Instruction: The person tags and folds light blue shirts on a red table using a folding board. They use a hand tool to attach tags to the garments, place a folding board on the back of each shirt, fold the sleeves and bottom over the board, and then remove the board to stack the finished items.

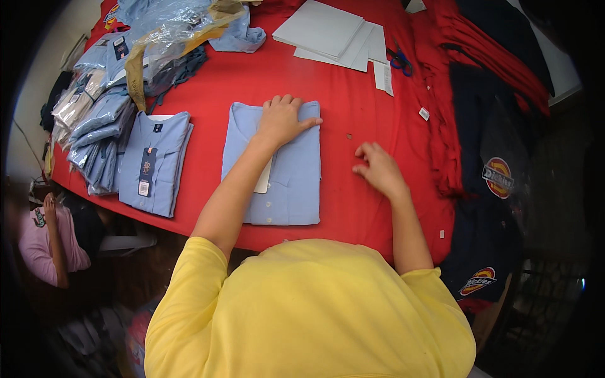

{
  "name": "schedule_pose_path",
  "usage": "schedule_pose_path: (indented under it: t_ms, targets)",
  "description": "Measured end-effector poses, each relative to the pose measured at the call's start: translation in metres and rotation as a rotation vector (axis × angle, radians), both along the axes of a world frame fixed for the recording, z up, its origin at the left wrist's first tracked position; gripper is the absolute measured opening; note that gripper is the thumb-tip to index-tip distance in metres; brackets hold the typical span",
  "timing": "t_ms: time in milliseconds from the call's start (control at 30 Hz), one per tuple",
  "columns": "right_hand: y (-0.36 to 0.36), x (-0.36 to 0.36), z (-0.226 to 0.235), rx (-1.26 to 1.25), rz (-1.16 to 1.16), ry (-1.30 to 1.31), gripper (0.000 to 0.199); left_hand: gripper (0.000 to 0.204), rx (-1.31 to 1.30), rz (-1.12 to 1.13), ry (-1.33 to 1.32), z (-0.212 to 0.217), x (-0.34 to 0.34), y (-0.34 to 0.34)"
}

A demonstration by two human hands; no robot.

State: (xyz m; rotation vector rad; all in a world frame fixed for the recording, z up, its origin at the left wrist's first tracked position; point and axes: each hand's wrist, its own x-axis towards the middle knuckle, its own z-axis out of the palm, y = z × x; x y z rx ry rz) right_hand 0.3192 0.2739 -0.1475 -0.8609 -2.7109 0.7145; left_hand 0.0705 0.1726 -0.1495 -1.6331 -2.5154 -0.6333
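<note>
A folded light blue shirt [296,189] with buttons lies in front of me on the red cloth. My left hand [283,120] rests on its upper part, fingers stretched out and thumb spread to the right edge. Under my left forearm part of a pale tag [263,176] shows; the rest is hidden. My right hand [381,171] is over the red cloth to the right of the shirt, fingers loosely bent and apart, with nothing seen in them. A tiny brown piece [348,136] lies just beyond it.
Left of the shirt is a stack of folded blue shirts [167,170] with a dark tag. Bagged garments [97,126] and clear plastic [183,34] pile up farther left. White boards [328,28] and dark-blue-handled scissors [401,61] lie at the back. Dark cloth [479,145] borders the right; a person [53,242] sits at lower left.
</note>
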Motion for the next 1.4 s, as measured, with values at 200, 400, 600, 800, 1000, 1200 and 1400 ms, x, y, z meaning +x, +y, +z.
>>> schedule_pose_path:
  t_ms: [200,400,600,800,1000,1200,1400]
  targets:
    - [-0.054,0.075,0.034,-0.495,0.463,-0.611,0.017,0.047,-0.069,0.011,-0.397,-0.012,-0.018,0.010]
    - [-0.032,0.056,0.030,-0.276,0.347,-0.201,0.028,0.051,-0.080,0.011,-0.317,0.005,-0.024,0.003]
    - [0.003,-0.080,0.013,-0.207,0.094,0.330,0.019,0.045,0.068,0.131,-0.068,0.015,-0.012,-0.025]
    - [0.003,-0.132,-0.005,-0.096,0.185,0.231,0.022,0.037,0.202,0.257,-0.397,0.029,-0.003,-0.114]
    - [-0.032,-0.103,-0.001,-0.142,0.090,0.403,0.020,0.044,0.104,0.253,-0.372,0.014,0.014,-0.172]
    - [-0.066,-0.007,0.033,-0.141,0.082,-0.095,0.013,0.071,-0.012,0.228,-0.188,0.021,0.050,-0.151]
    - [-0.076,0.095,0.026,-0.321,0.290,-0.451,0.019,0.067,0.002,0.255,-0.489,0.032,0.047,-0.145]
